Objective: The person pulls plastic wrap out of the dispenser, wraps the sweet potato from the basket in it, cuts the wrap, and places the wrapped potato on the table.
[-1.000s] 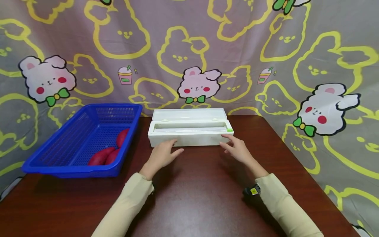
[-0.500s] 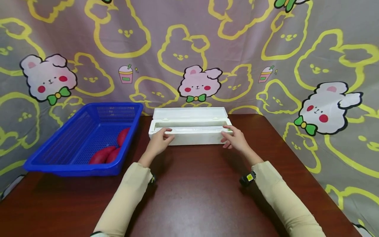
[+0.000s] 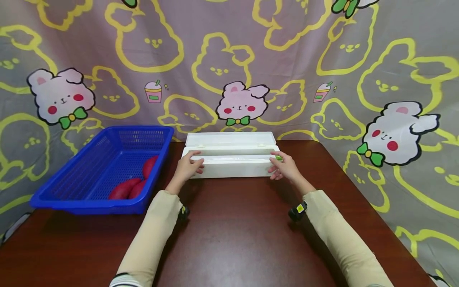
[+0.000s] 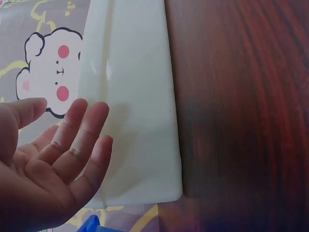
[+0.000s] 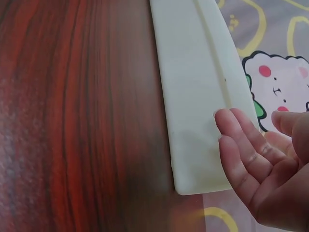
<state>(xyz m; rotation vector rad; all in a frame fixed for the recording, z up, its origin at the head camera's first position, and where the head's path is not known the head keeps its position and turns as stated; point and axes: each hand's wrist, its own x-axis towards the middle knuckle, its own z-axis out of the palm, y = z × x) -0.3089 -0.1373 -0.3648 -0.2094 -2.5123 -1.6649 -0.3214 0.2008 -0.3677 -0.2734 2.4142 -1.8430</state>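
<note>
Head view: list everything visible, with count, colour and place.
box: one, white, right of basket
lid: one, white, raised behind box
strip: one, whitish, inside box
tab: one, green, box's right end
basket: one, blue, on table's left
oblong items: three visible, red, in basket
table: one, reddish-brown, under box
cloth: one, patterned grey, behind table
wrist devices: two, mainly black, at wrists
sleeves: two, cream, forearms
left hand: one, bare, near box's left end
right hand: one, bare, near right end
</note>
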